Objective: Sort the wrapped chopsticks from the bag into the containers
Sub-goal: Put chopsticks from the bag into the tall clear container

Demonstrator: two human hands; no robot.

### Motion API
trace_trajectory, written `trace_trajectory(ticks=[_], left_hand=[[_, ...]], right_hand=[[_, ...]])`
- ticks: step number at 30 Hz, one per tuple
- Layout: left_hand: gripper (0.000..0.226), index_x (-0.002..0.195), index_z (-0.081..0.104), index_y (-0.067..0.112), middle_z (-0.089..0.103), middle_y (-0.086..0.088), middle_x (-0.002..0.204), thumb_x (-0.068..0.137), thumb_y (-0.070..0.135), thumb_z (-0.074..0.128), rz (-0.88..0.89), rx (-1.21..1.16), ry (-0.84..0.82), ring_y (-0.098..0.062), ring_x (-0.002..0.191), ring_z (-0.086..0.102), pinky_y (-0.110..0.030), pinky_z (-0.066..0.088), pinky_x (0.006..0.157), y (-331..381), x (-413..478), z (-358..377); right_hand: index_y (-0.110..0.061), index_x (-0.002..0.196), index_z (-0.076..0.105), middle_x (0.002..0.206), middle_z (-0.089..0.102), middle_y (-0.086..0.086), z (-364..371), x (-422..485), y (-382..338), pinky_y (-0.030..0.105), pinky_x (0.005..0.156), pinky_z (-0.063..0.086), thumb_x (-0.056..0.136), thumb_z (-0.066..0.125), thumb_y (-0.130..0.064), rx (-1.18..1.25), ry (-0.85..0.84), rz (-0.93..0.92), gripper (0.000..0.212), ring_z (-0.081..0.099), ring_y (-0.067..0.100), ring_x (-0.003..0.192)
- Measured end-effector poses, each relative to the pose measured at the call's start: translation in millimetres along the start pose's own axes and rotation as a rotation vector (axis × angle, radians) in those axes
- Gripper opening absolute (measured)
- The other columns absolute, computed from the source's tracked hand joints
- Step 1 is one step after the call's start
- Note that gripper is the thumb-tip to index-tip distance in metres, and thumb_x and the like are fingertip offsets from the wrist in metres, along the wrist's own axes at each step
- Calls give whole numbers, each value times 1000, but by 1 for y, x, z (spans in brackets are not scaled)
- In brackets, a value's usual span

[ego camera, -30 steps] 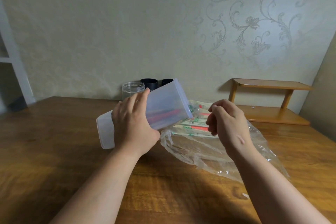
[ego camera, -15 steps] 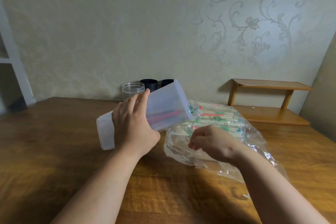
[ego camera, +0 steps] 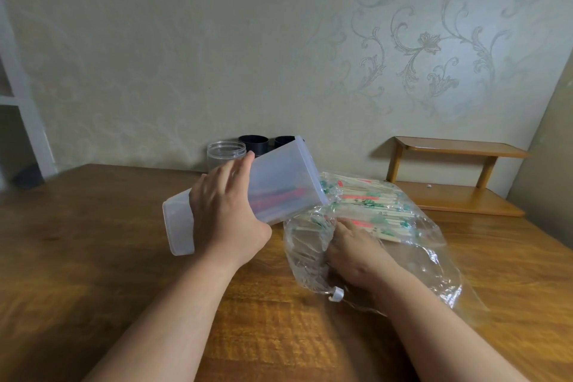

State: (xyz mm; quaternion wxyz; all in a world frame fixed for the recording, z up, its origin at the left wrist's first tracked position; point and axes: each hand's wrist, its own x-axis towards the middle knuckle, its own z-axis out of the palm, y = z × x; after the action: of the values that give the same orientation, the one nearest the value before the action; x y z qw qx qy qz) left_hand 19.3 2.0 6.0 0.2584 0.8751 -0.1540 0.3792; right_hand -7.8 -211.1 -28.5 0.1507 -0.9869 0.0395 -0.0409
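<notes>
the container [ego camera: 279,183] is gripped by the left hand [ego camera: 226,217], mouth toward the bag [ego camera: 434,257] on the desk [ego camera: 93,242]. the chopsticks [ego camera: 372,205] lie inside, long axes left to right, just beyond the right hand [ego camera: 353,251], whose grip cannot be told.

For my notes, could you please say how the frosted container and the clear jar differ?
The frosted container is rectangular, the clear jar round. The container lies tilted in the left hand; the jar stands upright on the table. Both are see-through plastic.
</notes>
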Motion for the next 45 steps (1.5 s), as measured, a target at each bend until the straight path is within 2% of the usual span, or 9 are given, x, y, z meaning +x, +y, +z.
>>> trace_trajectory(ticks=[4,8,14,18,31,35,38,41,45], left_hand=[[103,148,35,21,44,0,140,56,15,81,0,-6,-3,-20,128,32,-46,25,111,0,0,-1],[103,148,35,21,44,-1,140,56,16,81,4,-5,-2,-21,128,33,-46,26,110,0,0,0],[103,148,34,22,43,0,141,57,16,82,4,-1,-10,-20,129,32,-47,26,112,0,0,1],[102,148,35,22,43,1,142,56,15,79,9,3,-4,-19,130,32,-45,24,112,0,-1,1],[104,149,34,22,42,1,142,56,17,80,8,5,-13,-20,130,31,-45,23,113,0,0,1],[104,149,34,22,42,1,141,56,17,80,9,1,-14,-19,129,31,-45,23,113,-1,-1,1],[103,148,34,22,43,0,141,56,17,80,9,-2,-19,-19,129,31,-46,24,113,0,-1,0],[103,148,35,22,43,0,141,56,16,80,8,-3,-19,-21,130,33,-46,24,112,1,-1,0],[104,148,34,23,42,-1,142,56,18,81,8,0,-24,-21,131,33,-46,24,113,0,-1,0]], right_hand=[[-25,152,30,159,27,-3,5,8,6,44,116,19,100,31,-38,-79,-21,34,53,25,21,145],[-21,140,47,147,39,5,8,11,8,51,113,24,99,31,-41,-177,-17,119,48,30,33,137],[-22,139,50,145,40,6,8,10,7,49,114,23,98,35,-38,-184,-4,102,47,30,34,136],[-19,122,61,133,53,6,6,10,7,45,110,27,95,41,-36,-168,22,84,37,39,31,127],[-22,133,57,132,49,5,8,9,5,44,106,28,98,40,-46,-225,64,72,45,38,32,124],[-22,120,63,125,56,2,8,9,4,41,104,30,96,46,-42,-194,78,53,36,43,30,120],[-24,102,70,113,65,0,10,11,8,40,101,35,92,48,-52,-162,49,62,37,50,28,113],[-23,102,71,114,65,1,10,12,8,40,101,37,91,51,-60,-170,46,79,43,51,28,113],[-17,93,67,107,66,3,7,11,3,39,94,43,93,58,-50,-152,41,93,34,58,27,103]])
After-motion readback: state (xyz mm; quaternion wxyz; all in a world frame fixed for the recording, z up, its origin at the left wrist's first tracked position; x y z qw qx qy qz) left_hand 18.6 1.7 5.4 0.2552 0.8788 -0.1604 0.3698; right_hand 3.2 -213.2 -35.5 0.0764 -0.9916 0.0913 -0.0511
